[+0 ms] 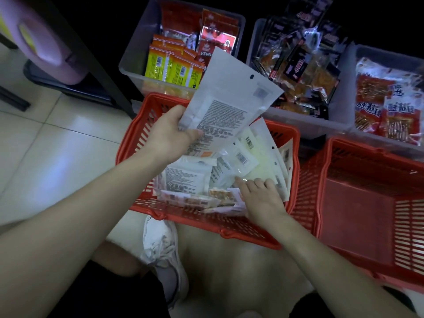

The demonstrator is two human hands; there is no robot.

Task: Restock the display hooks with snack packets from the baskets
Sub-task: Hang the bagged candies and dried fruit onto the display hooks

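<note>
A red plastic basket (137, 143) on the floor in front of me holds several white and clear snack packets (190, 177). My left hand (169, 134) is shut on a stack of white packets (229, 99), held tilted above the basket's far left corner, printed backs toward me and hang holes at the top. My right hand (259, 198) is down inside the basket at its near right, fingers spread and resting on the loose packets; whether it grips one cannot be told. No display hooks are in view.
A second red basket (358, 216) with nothing in it stands at the right. Behind are three clear bins: red and yellow packets (181, 58), dark packets (298, 63), red-and-white packets (385, 106). A dark shelf frame (96, 65) stands at left. My white shoe (163, 251) lies below the basket.
</note>
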